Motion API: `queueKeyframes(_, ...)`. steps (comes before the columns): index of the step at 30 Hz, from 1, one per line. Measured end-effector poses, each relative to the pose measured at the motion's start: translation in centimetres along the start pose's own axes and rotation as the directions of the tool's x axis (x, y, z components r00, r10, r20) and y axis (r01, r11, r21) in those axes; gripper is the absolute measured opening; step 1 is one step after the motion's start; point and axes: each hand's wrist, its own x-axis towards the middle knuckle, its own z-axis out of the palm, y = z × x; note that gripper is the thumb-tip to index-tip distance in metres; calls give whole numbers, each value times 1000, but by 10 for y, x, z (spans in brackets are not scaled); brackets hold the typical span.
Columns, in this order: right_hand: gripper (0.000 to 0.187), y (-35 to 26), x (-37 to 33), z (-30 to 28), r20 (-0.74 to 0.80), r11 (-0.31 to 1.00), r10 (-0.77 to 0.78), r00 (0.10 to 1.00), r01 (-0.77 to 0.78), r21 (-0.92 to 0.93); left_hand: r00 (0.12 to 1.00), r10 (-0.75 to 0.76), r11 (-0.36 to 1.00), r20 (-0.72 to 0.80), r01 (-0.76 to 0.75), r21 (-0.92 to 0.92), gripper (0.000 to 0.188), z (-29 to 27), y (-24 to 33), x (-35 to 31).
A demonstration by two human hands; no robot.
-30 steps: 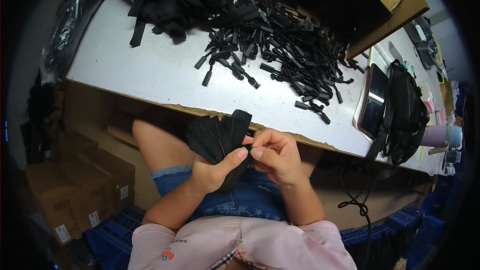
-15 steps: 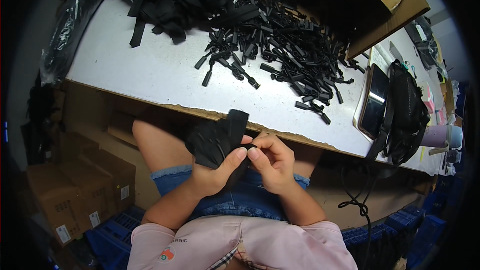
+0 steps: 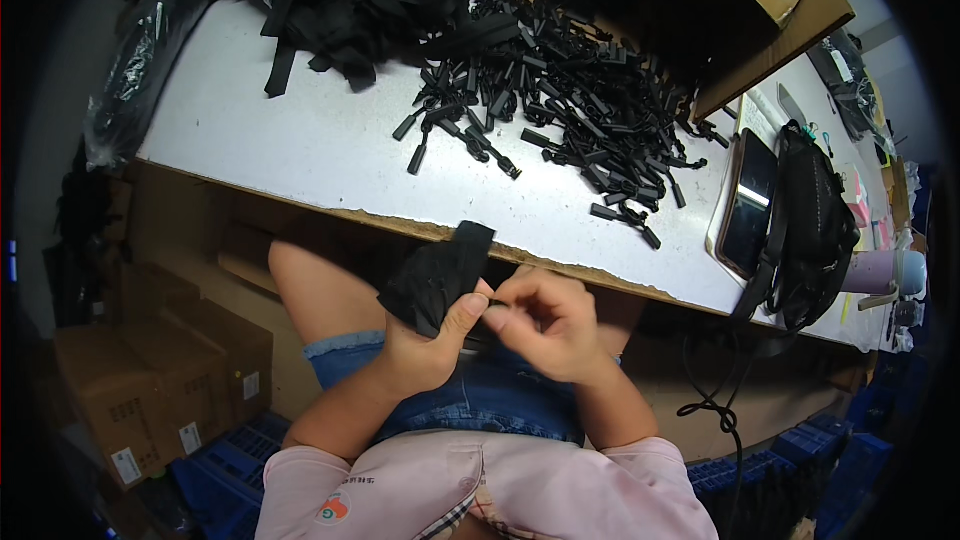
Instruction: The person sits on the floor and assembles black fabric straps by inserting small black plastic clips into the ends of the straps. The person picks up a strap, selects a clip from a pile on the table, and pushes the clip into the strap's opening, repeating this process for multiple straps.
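Over my lap, in front of the table edge, my left hand (image 3: pixel 425 345) grips a folded bundle of black fabric strips (image 3: pixel 440 275) that look like zipper tape. The thumb presses on the strips, and one end sticks up toward the table. Just right of it, my right hand (image 3: pixel 555 325) has thumb and forefinger pinched by a small dark piece at the bundle's side; its kind is too small and blurred to tell. On the white table (image 3: pixel 320 160) lies a large heap of black zipper pulls (image 3: pixel 590 130). Left of them is a pile of black strips (image 3: pixel 370 15).
A cardboard box (image 3: pixel 780 50) stands at the table's back right. A phone (image 3: pixel 750 200), a black bag (image 3: pixel 815 230) and a lilac bottle (image 3: pixel 880 272) lie to the right. A plastic-wrapped bundle (image 3: pixel 140 90) hangs at the left edge, above floor cartons (image 3: pixel 160 380).
My right hand has shifted slightly right, its thumb drawing away from the left thumb. The left hand keeps hold of the strips, whose loose ends have turned a little.
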Motion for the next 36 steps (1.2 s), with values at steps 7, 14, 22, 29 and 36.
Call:
queueKeyframes(7,20,-2,9,11,-136,848,-387,912,295,-441,984,-166,985,65,169,-45,17,-7,3,9)
queueKeyframes(14,29,-1,13,4,12,590,-598,802,450,-670,907,-301,933,293,344,-107,19,-13,-4,7)
queueKeyframes(22,31,7,13,9,2,572,-662,750,507,-645,883,-384,856,271,450,-254,5,-6,-9,2)
queueKeyframes(29,17,7,4,9,-159,842,-466,871,381,-382,951,-252,944,178,282,-171,7,2,-5,0)
queueKeyframes(36,11,0,-2,10,-243,908,142,960,-28,418,980,-130,915,151,177,-362,11,-1,-8,0)
